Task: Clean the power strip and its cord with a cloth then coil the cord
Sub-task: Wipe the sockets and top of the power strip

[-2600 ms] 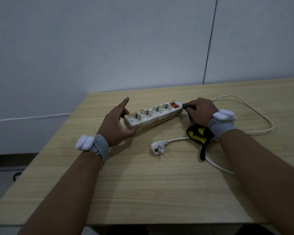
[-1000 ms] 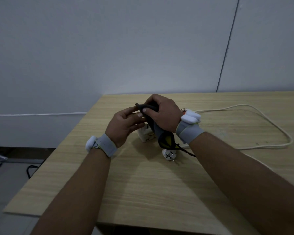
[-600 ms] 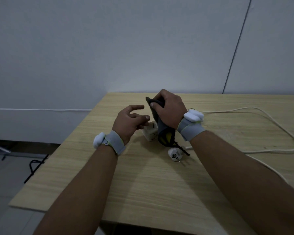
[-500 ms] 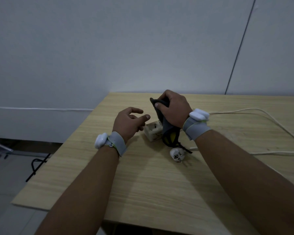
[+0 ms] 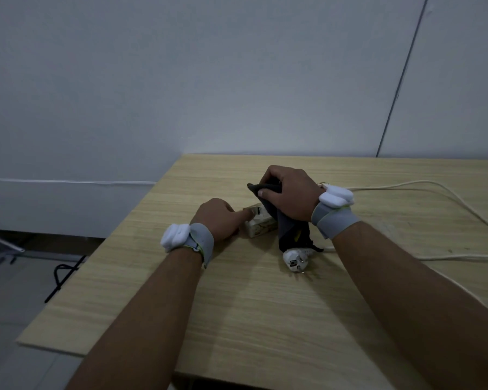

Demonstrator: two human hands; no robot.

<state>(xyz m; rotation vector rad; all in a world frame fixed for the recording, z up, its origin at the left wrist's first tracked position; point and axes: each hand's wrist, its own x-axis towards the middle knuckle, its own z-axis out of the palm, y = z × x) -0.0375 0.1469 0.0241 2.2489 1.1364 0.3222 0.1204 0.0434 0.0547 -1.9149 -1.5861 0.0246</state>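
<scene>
Our left hand [image 5: 219, 218], loose a moment ago, is now pressing its fingers on the near end of the power strip [image 5: 258, 226] on the table [image 5: 265, 319]. Our right hand [image 5: 288, 192] is still gripping the cloth [image 5: 290, 232] above it, so wiping is probably starting.

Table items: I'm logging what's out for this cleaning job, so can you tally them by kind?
Power strip: 1
Cord with plug: 1
Dark cloth, gripped by the right hand: 1
Total: 3, all on the wooden table. The left hand rests against the strip.
</scene>
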